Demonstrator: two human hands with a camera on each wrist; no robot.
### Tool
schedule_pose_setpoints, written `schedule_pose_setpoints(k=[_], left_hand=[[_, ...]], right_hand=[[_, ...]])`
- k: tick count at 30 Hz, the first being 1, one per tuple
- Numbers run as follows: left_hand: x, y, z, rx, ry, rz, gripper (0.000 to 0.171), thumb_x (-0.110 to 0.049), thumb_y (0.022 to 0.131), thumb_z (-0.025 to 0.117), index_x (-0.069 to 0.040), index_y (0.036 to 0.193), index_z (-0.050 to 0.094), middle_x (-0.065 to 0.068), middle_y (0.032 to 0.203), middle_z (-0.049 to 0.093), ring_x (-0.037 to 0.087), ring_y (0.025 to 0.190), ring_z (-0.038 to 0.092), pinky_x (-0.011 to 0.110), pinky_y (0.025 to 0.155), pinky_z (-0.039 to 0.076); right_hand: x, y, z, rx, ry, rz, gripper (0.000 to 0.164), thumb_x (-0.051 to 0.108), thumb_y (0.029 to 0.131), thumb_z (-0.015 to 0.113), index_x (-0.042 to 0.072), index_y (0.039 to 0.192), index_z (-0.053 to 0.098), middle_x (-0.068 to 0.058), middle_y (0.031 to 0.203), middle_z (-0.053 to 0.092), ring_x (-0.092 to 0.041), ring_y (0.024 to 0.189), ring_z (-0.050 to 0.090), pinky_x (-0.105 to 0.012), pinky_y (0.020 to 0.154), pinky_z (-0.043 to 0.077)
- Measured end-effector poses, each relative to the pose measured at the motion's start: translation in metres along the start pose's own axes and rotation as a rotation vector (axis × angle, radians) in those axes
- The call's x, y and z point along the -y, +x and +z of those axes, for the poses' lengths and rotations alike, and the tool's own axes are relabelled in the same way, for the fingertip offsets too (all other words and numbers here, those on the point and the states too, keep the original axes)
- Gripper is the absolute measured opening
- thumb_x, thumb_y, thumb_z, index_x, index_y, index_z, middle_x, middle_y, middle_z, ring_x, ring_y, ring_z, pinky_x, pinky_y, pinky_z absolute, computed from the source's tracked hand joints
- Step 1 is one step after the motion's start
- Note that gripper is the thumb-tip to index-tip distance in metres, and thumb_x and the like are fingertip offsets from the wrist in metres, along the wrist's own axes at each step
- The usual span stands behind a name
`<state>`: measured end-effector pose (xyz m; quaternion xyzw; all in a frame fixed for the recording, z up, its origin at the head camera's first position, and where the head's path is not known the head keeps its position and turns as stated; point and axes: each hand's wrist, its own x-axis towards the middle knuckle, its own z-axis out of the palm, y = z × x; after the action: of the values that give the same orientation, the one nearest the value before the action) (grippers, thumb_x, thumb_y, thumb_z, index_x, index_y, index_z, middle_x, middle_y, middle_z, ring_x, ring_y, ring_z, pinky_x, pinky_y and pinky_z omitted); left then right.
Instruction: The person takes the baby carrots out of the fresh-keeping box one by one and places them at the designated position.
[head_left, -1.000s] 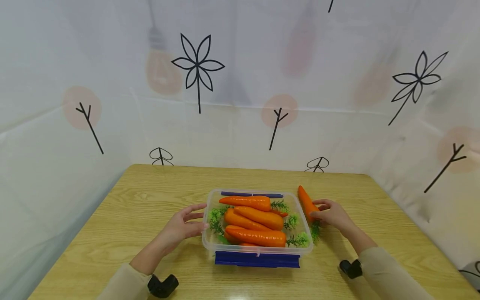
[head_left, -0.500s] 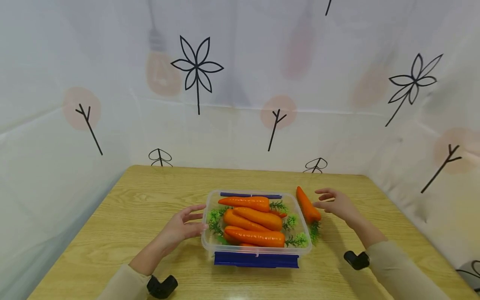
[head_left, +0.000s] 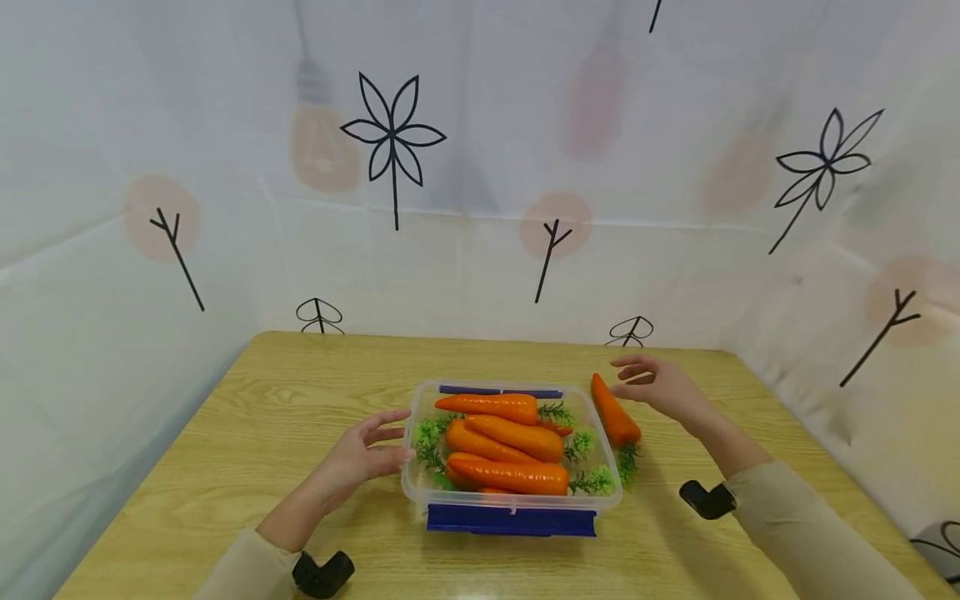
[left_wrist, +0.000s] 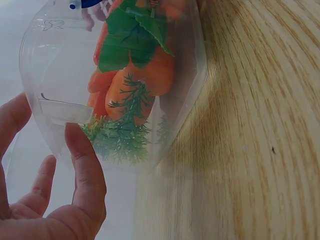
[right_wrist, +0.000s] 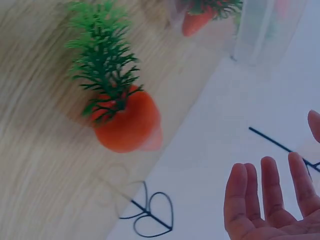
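A clear plastic box (head_left: 408, 487) with blue latches stands mid-table in the head view, filled with several orange carrots (head_left: 517, 475) with green leafy tops. My left hand (head_left: 356, 454) is at its left side, fingers spread and relaxed; in the left wrist view the thumb touches or nearly touches the box wall (left_wrist: 55, 70). To the right of the box lies a single carrot (head_left: 618, 421), its tip pointing away and its leafy top toward me. Beside and above that carrot hovers my right hand (head_left: 663, 390), holding nothing, its fingers relaxed in the right wrist view.
The wooden table (head_left: 285, 383) extends around the box on all sides. A white cloth (head_left: 465, 275) with line-drawn plants hangs behind and at both sides. Each wrist wears a black camera mount (head_left: 322, 575). A black cable (head_left: 948, 542) shows at the right edge.
My right hand has left the single carrot, first pulling right, then moving farther away over the table. The carrot stays beside the box. My left hand holds its place.
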<state>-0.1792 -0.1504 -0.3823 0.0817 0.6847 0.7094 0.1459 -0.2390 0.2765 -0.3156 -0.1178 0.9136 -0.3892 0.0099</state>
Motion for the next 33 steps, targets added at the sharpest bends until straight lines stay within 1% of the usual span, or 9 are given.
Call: schedule_pose_setpoints(k=[8,16,23,29,31,33], left_hand=[[0.0,0.0,0.0,0.001,-0.002,-0.001,0.068,-0.011,0.083,0.071,-0.001,0.141,0.035,0.029,0.135,0.036,0.028,0.104,0.057,0.04,0.085,0.05],[0.001,0.0,-0.001,0.012,-0.001,0.007,0.069,-0.013,0.084,0.071,-0.002,0.141,0.034,0.029,0.136,0.035,0.028,0.106,0.056,0.04,0.086,0.05],[0.001,-0.001,-0.001,0.015,-0.006,0.004,0.069,-0.012,0.084,0.071,-0.002,0.142,0.034,0.029,0.136,0.034,0.028,0.106,0.056,0.04,0.086,0.05],[0.001,-0.001,-0.001,0.015,-0.006,0.005,0.069,-0.012,0.084,0.071,-0.002,0.142,0.034,0.029,0.136,0.034,0.028,0.106,0.056,0.04,0.086,0.05],[0.001,-0.001,-0.001,0.015,-0.005,0.005,0.07,-0.013,0.084,0.071,-0.002,0.142,0.034,0.029,0.136,0.034,0.028,0.106,0.056,0.04,0.086,0.05],[0.001,-0.001,-0.001,0.015,-0.005,0.004,0.07,-0.013,0.084,0.071,-0.002,0.142,0.034,0.029,0.136,0.034,0.028,0.107,0.056,0.04,0.086,0.05]], right_hand=[[0.022,0.007,0.004,0.04,-0.007,-0.068,0.053,0.028,0.086,0.069,0.004,0.129,0.051,-0.019,0.118,0.055,-0.035,0.104,0.054,-0.048,0.082,0.049],[0.038,0.018,0.015,0.073,-0.016,-0.132,0.048,0.027,0.084,0.071,0.005,0.124,0.056,-0.015,0.112,0.059,-0.033,0.102,0.055,-0.044,0.082,0.05],[0.05,0.025,0.023,0.114,-0.035,-0.154,0.044,0.023,0.083,0.072,0.009,0.122,0.058,-0.011,0.111,0.06,-0.031,0.103,0.054,-0.043,0.081,0.05],[0.06,0.029,0.029,0.17,-0.026,-0.205,0.044,0.021,0.083,0.072,0.007,0.121,0.058,-0.012,0.111,0.059,-0.034,0.103,0.054,-0.044,0.081,0.05],[0.061,0.032,0.031,0.201,-0.027,-0.234,0.043,0.02,0.083,0.072,0.006,0.122,0.057,-0.013,0.112,0.059,-0.034,0.104,0.054,-0.044,0.082,0.049],[0.063,0.034,0.034,0.231,-0.032,-0.241,0.043,0.019,0.083,0.072,0.007,0.122,0.058,-0.012,0.112,0.059,-0.034,0.106,0.054,-0.044,0.083,0.049]])
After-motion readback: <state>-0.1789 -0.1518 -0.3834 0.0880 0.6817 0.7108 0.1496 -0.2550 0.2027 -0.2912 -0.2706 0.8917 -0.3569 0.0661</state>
